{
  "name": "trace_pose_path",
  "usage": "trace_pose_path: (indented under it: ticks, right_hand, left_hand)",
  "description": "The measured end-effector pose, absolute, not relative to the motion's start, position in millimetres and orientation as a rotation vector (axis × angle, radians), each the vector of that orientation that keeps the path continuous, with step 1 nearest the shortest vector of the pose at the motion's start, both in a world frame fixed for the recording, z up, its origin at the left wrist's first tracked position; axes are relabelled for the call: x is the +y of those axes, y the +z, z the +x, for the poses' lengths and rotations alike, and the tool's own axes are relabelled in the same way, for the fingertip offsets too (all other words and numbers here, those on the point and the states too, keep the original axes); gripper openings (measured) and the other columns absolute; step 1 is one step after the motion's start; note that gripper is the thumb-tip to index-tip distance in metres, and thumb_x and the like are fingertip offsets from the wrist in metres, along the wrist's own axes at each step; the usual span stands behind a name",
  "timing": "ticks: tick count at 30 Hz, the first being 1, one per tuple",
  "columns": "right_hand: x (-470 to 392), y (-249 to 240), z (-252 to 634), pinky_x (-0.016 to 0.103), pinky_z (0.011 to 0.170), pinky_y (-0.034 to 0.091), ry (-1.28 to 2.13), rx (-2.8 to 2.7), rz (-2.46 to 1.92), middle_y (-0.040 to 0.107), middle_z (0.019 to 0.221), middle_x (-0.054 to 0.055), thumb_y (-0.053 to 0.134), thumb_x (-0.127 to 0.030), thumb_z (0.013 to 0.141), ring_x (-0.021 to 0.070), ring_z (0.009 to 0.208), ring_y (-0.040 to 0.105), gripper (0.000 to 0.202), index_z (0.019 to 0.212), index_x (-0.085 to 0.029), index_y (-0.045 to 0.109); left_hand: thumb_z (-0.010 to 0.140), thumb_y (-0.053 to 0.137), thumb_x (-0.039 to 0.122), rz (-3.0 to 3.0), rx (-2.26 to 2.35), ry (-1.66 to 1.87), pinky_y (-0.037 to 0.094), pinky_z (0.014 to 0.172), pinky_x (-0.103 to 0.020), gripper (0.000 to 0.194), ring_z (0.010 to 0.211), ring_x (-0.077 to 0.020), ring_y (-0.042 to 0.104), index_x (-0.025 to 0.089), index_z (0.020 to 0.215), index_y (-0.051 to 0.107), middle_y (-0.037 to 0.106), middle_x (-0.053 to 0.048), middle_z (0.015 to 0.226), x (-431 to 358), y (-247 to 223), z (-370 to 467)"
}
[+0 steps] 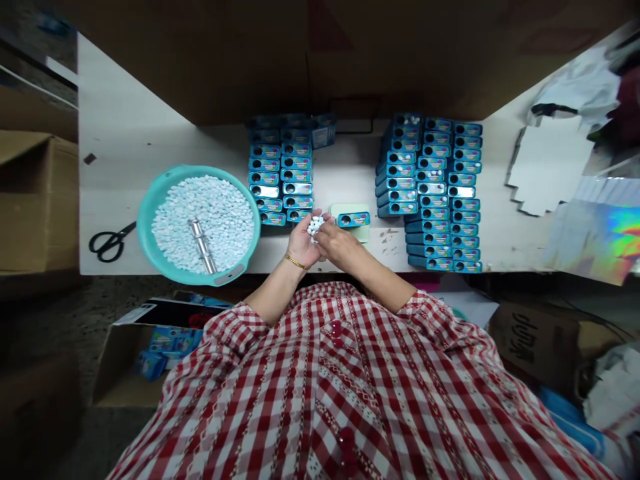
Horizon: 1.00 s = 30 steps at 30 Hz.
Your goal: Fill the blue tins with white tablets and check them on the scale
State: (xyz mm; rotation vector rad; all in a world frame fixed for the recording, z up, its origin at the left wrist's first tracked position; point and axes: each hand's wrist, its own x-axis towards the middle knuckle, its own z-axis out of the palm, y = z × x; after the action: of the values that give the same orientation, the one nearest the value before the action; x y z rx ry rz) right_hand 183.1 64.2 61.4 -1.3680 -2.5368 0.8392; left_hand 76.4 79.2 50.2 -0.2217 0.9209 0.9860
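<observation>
Head view shows the left hand (301, 243) cupped palm-up at the table's near edge, fingers curled loosely around a small heap of white pellets (315, 227). Its wrist carries a thin bangle. Touching it from the right, the right hand (340, 245) lies palm-down with fingertips bent in toward the pellets; whether they pinch one cannot be told. Just beyond and right of those fingertips sits a single blue box (353, 219), long axis across the table, nearer the right hand.
</observation>
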Motion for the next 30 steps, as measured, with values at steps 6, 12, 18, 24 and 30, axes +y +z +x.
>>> trace_pose_path:
  ticks: [6, 12, 18, 24, 30]
  right_hand:
    - [67.8, 49.1, 210.7, 0.028, 0.080, 0.050, 0.768, -2.221, -1.358, 0.062, 0.096, 0.008, 0.050, -0.017, 0.085, 0.0182, 0.093, 0.058, 0.017, 0.096, -0.017, 0.063]
    - [82.6, 30.9, 242.6, 0.031, 0.078, 0.050, 0.709, -2.213, -1.592, 0.064, 0.096, 0.010, 0.048, -0.017, 0.086, 0.0198, 0.087, 0.061, 0.020, 0.097, -0.017, 0.066]
    - [59.1, 41.4, 228.8, 0.034, 0.090, 0.048, 0.805, -2.079, -1.426, 0.065, 0.104, 0.008, 0.043, -0.019, 0.090, 0.0189, 0.100, 0.059, 0.026, 0.106, -0.020, 0.063]
    - [18.6, 52.9, 166.6, 0.034, 0.097, 0.044, 1.098, -2.045, -1.405, 0.059, 0.120, 0.010, 0.045, -0.026, 0.091, 0.0203, 0.108, 0.054, 0.034, 0.123, -0.017, 0.053]
    - [10.2, 16.9, 138.5, 0.029, 0.087, 0.051, 1.736, -1.250, -1.366, 0.070, 0.098, 0.000, 0.059, -0.021, 0.082, 0.0129, 0.088, 0.064, 0.024, 0.107, -0.019, 0.061]
  left_hand:
    - [0.092, 0.036, 0.026, -0.249, 0.933, 1.008, 0.050, 0.085, -0.033, 0.029, 0.090, -0.0166, 0.065, 0.015, 0.082, 0.061, 0.067, -0.006, 0.080, 86.5, 50.9, 80.3]
    - [0.092, 0.037, 0.025, -0.283, 0.943, 1.032, 0.052, 0.076, -0.029, 0.028, 0.080, -0.0141, 0.066, 0.016, 0.082, 0.061, 0.068, -0.006, 0.081, 87.5, 46.2, 70.7]
    - [0.090, 0.041, 0.023, -0.251, 0.966, 0.943, 0.054, 0.065, -0.027, 0.023, 0.069, -0.0135, 0.067, 0.015, 0.086, 0.062, 0.069, -0.005, 0.076, 66.8, 46.7, 51.9]
    - [0.092, 0.034, 0.019, -0.285, 0.974, 0.763, 0.030, 0.031, -0.013, 0.031, 0.038, -0.0055, 0.048, 0.013, 0.073, 0.057, 0.054, 0.001, 0.052, 23.9, 37.9, 26.4]
    - [0.092, 0.038, 0.019, -0.229, 1.000, 0.723, 0.023, 0.029, -0.009, 0.023, 0.035, -0.0026, 0.038, 0.016, 0.081, 0.058, 0.044, 0.004, 0.051, 8.6, 42.7, 9.4]
